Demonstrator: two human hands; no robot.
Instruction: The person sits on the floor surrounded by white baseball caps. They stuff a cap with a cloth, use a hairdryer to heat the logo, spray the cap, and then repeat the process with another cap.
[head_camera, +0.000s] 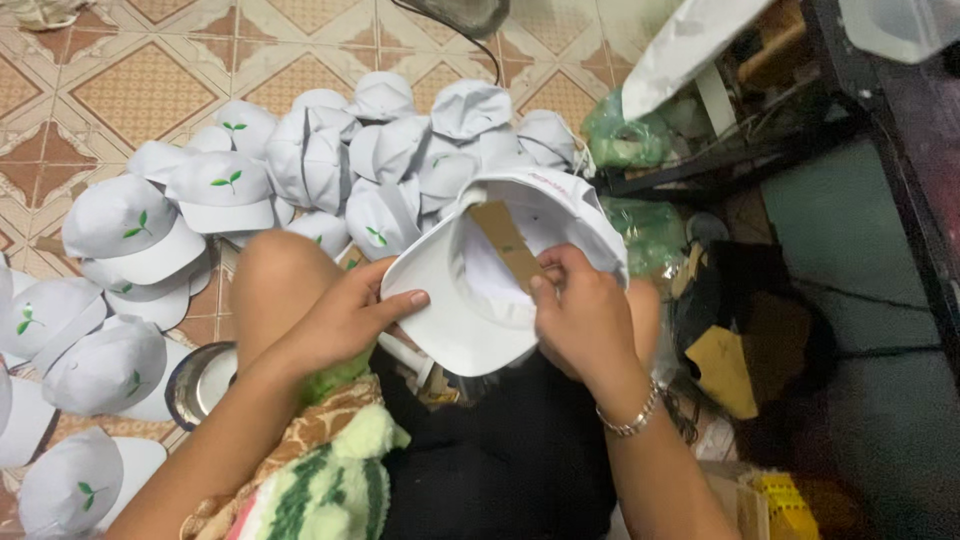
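Gripping an upturned white fabric cap (470, 300) by its brim, left hand (350, 315); right hand (585, 310) pinching a brown cardboard strip (505, 240) inside the crown.

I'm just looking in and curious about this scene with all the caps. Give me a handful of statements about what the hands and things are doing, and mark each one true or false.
1. The left hand grips the brim of an upturned white cap. True.
2. The right hand is pressing a pair of scissors into the cap. False: its fingers are on a brown cardboard strip lying inside the cap.
3. A heap of white caps with small green leaf marks lies on the tiled floor. True.
4. The right wrist is bare. False: it wears a silver bracelet.
5. A metal bowl sits on the floor near the left forearm. True.
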